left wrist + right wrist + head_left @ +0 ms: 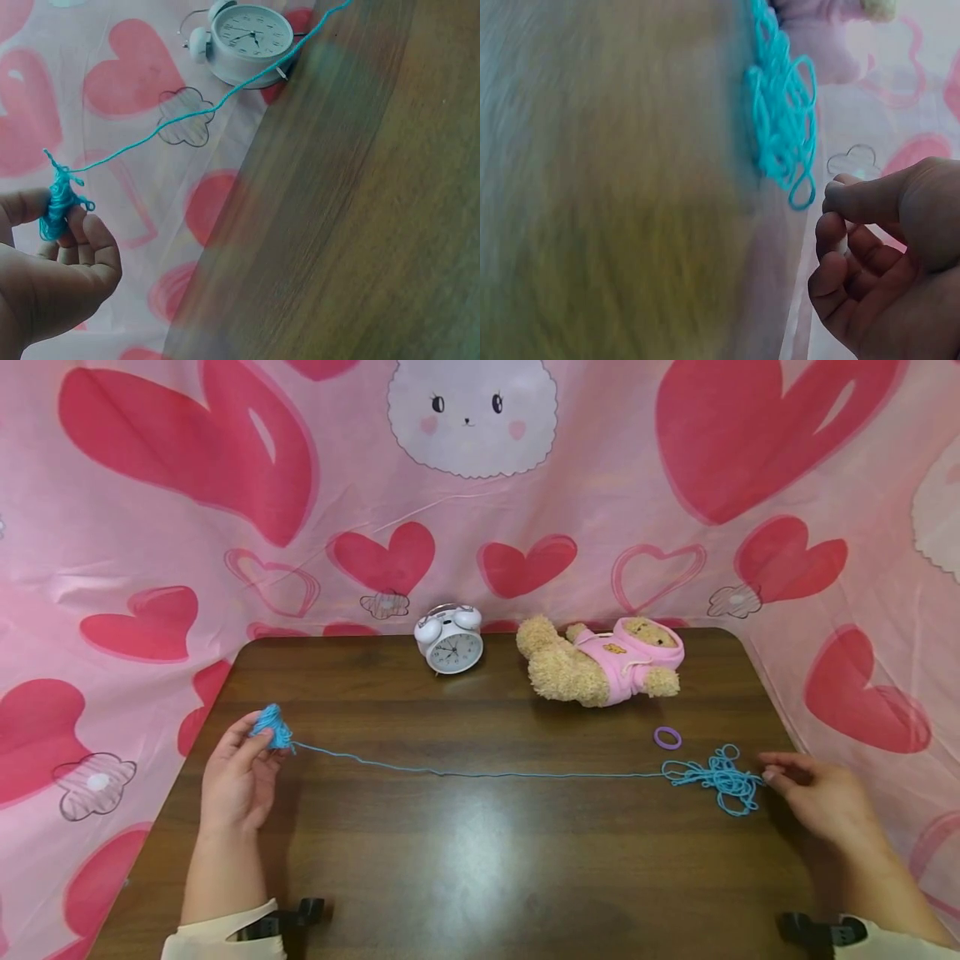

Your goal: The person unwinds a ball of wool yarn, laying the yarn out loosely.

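My left hand (pixel 243 777) pinches a small wound bundle of blue yarn (pixel 273 727) between thumb and fingers, above the table's left side. From that bundle a single strand (pixel 480 774) runs, nearly straight, to a loose tangle of blue yarn (pixel 720 779) on the right. Beside the tangle's right end is my right hand (pixel 825 797), its fingers loosely curled. In the right wrist view, a small gap separates the fingertips (pixel 832 191) from the nearest loop of the tangle (pixel 784 120), and no yarn shows between them.
A white twin-bell alarm clock (pixel 452 642) stands at the back of the brown table (pixel 420 860). To its right lies a teddy bear (pixel 600 662) in a pink hoodie. A purple ring (pixel 667 738) lies just above the tangle. Pink heart-patterned cloth (pixel 517 510) surrounds the table.
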Demonstrator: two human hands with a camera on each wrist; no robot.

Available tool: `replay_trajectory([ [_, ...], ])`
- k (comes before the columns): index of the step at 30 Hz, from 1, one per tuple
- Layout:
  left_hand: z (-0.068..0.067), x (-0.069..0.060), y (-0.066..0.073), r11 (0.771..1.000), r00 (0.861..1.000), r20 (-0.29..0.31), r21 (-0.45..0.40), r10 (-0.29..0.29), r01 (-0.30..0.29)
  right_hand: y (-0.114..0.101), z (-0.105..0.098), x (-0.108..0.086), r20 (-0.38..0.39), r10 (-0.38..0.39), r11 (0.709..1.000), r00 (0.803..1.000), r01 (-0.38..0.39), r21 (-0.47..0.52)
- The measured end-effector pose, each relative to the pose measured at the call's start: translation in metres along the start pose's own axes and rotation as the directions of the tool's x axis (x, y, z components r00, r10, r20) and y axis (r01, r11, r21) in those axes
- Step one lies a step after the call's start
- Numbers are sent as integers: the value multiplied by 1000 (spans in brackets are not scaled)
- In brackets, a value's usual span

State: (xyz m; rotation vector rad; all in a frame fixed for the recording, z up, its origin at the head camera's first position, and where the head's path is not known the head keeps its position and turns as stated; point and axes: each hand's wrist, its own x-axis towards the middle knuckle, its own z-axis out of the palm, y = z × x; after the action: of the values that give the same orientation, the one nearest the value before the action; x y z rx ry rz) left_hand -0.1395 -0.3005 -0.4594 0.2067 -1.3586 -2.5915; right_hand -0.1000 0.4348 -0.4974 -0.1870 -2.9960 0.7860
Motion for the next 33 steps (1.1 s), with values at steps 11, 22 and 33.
replay_trajectory([
  [11,9,2,-5,999,1000,-6,31,-7,7,-39,11,5,-33,-50,992,998,54,111],
  [22,20,3,-13,998,999,37,54,-25,23,-82,24,13,-65,-121,979,991,129,155],
  [33,33,5,-26,995,995,77,89,-61,54,-120,45,23,1,-144,958,990,139,250],
])
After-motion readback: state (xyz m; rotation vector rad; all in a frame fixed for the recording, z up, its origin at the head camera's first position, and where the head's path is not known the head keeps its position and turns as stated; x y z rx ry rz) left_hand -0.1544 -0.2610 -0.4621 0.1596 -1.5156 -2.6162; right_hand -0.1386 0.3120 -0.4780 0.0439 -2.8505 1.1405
